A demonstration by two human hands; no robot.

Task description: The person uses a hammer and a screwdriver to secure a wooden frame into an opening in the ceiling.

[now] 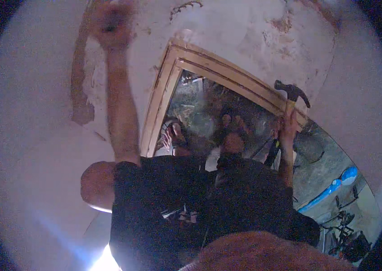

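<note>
Raised at the right, my right hand [286, 125] is closed round the handle of a claw hammer [292, 92]. The hammer's dark head is up, over the wooden frame's right side; a little yellow handle shows above my fingers. My left arm stretches up along the plastered wall [236, 31], and my left hand [113, 25] is near the wall's top left. That hand is smeared by motion, so its fingers and anything in them cannot be made out. Between my arms, the light wooden frame [227, 61] borders a dark opening, its corner pointing up.
Patches of plaster are chipped off, with a rough brown strip [80, 86] at the left. Beyond the frame lies a dim, cluttered floor with a long blue object [324, 195] and a dark tangle of gear [346, 239]. Bright light [105, 262] glares at lower left.
</note>
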